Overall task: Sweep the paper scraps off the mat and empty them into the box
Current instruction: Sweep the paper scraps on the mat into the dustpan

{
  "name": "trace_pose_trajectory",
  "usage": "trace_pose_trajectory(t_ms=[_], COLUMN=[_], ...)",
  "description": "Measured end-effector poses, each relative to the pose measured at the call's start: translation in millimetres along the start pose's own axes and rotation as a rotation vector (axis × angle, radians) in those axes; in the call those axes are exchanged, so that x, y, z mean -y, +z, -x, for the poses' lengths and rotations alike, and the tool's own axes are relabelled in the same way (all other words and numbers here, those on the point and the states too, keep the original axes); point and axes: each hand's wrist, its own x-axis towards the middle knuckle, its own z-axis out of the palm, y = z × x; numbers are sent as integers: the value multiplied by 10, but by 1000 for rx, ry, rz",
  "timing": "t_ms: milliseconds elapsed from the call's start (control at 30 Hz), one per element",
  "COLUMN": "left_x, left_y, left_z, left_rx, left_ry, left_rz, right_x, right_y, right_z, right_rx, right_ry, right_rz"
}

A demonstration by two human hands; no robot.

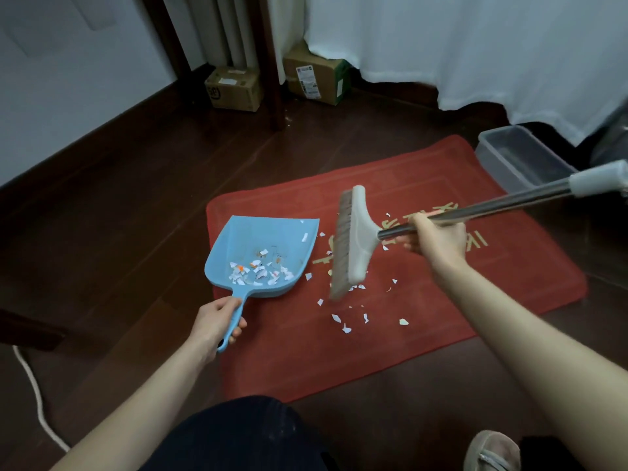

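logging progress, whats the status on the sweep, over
Left grip holds blue dustpan handle, right grip holds broom shaft. Some paper scraps in pan, more loose on red mat. Clear plastic box at mat's far right corner, nothing blocking.

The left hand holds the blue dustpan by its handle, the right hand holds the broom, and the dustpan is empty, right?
Not quite. The head view shows the dustpan is not empty: a heap of paper scraps lies in it near the handle. The left hand does hold its handle, and the right hand holds the broom.
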Motion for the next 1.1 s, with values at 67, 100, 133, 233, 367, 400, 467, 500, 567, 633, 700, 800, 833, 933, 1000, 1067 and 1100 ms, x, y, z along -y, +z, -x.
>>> trace_pose_trajectory(t_ms=[67, 100, 133, 233, 367, 400, 467, 500, 567, 633, 700, 800, 833, 933, 1000, 1067, 1100], left_x=[-32, -38, -37, -22, -62, -89, -149, -183, -262, -346, -410, -463, -471, -469, -467, -474, -478], left_y=[-7, -23, -44, -108, -88, -67, -6, 32, 120, 196, 236, 246, 251, 292, 329, 347, 351], left_z=[6, -7, -25, -110, -231, -264, -326, -355, -401, -435, -460, -487, -495, -504, -515, -535, -546], left_rx=[26, 37, 48, 85, 149, 165, 193, 205, 227, 248, 265, 282, 287, 294, 298, 307, 311], left_ry=[39, 54, 63, 67, 52, 48, 41, 41, 48, 49, 40, 27, 21, 1, -12, -20, -20], left_rz=[-55, -87, -121, -234, -351, -385, -447, -463, -475, -485, -491, -492, -488, -468, -446, -423, -421], right_x=[146, 192, 244, 344, 277, 235, 146, 88, 24, 76, 178, 259, 244, 85, -63, -55, 19], right_y=[-145, -228, -311, -491, -506, -458, -339, -277, -190, -171, -182, -164, -140, 36, 166, 225, 223], right_z=[-123, -216, -280, -452, -700, -727, -706, -691, -632, -597, -605, -769, -843, -1041, -1039, -884, -784], right_rx=[-7, -27, -50, -106, -106, -70, 63, 165, 385, 490, 465, 279, 195, 57, 193, 478, 613], right_ry=[-126, -192, -250, -354, -313, -310, -310, -324, -372, -406, -421, -468, -449, -331, -366, -500, -568], right_rz=[166, 259, 376, 744, 1009, 1050, 1068, 1029, 948, 875, 751, 727, 767, 739, 819, 953, 990])
